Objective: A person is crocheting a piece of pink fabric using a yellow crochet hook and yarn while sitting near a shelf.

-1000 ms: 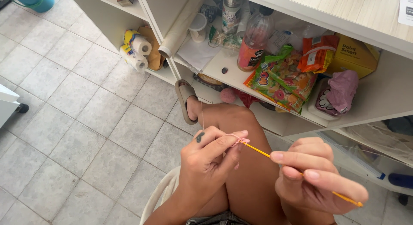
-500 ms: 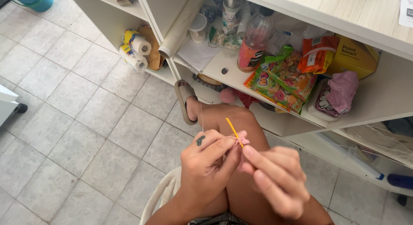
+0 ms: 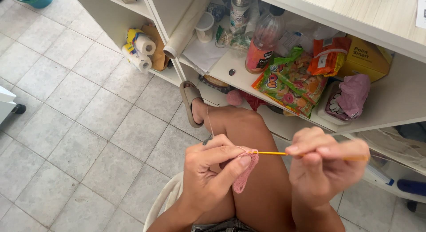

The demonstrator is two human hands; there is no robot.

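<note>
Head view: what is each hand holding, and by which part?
The right hand grips the yellow crochet hook along its rear shaft. The left hand pinches the pink crocheted piece at its upper edge, between thumb and fingers.

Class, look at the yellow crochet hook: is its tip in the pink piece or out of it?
In: the hook tip disappears into the pink piece.

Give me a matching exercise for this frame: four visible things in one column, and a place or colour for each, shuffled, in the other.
Things:
1. crochet hook
2. pink crochet piece
3. paper rolls
4. sandal

Places or colours:
A. pinched in the left hand
B. on the foot, by the shelf base
C. yellow, held by the right hand
D. low shelf, far left compartment

Pairs: 1-C, 2-A, 3-D, 4-B
</note>
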